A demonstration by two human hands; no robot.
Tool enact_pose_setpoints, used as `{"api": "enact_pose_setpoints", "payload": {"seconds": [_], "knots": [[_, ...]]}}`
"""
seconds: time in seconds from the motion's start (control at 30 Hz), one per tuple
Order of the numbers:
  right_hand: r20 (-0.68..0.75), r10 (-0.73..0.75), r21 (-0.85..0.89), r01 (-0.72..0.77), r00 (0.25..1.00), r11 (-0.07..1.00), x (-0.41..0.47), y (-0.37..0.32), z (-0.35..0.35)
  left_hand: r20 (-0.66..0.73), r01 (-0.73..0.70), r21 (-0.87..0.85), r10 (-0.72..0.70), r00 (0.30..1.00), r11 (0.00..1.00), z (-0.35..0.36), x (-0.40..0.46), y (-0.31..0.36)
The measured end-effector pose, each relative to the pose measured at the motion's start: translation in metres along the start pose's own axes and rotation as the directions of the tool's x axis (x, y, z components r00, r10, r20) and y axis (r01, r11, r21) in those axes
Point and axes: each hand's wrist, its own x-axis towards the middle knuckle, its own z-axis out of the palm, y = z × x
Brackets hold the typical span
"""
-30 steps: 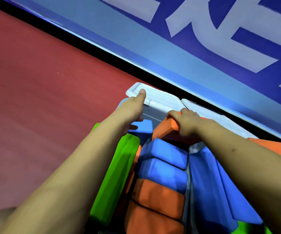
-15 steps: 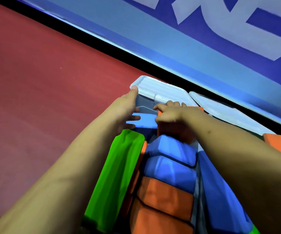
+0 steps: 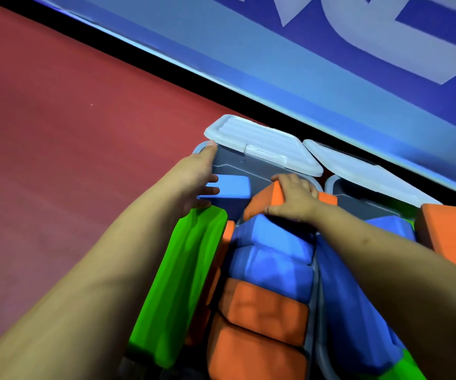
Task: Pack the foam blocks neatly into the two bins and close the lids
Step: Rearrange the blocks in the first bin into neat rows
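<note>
Two bins sit side by side on the floor (image 3: 57,174), right up against a wall (image 3: 303,72) behind them. The left bin (image 3: 248,163) is packed with foam blocks (image 3: 270,270) in a row from near to far. Its lid (image 3: 257,138) stands open at the far end, leaning toward the wall. The right bin (image 3: 358,193) has its own lid (image 3: 358,165) open at the back too. The left hand (image 3: 196,176) rests at the far left corner of the left bin. The right hand (image 3: 295,196) lies on a tilted block (image 3: 262,201) at the far end of the row. A long block (image 3: 183,283) lies along the left side.
</note>
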Motion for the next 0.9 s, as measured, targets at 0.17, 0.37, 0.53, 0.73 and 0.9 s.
{"api": "enact_pose_setpoints", "payload": {"seconds": [0.17, 0.37, 0.53, 0.73, 0.9], "knots": [[0.022, 0.063, 0.032, -0.064, 0.998, 0.997, -0.003, 0.006, 0.018, 0.011, 0.000, -0.002, 0.000, 1.000, 1.000, 0.007, -0.002, -0.001], [0.053, 0.109, -0.047, -0.107, 0.993, 0.993, 0.023, -0.001, 0.045, -0.026, 0.016, 0.028, -0.015, 1.000, 0.999, 0.008, 0.008, -0.009], [0.058, 0.095, -0.029, -0.094, 0.994, 0.995, 0.035, -0.003, 0.063, -0.078, -0.053, 0.101, 0.061, 0.995, 0.994, -0.001, 0.013, -0.016], [0.131, 0.061, 0.350, -0.103, 0.989, 0.931, 0.011, -0.003, 0.029, -0.341, -0.039, 0.537, 0.260, 0.904, 0.843, -0.030, 0.016, -0.014], [0.160, 0.108, 0.693, -0.189, 0.981, 0.696, -0.074, -0.048, 0.014, -0.366, 0.050, 0.680, 0.279, 0.888, 0.732, -0.044, 0.001, -0.022]]}}
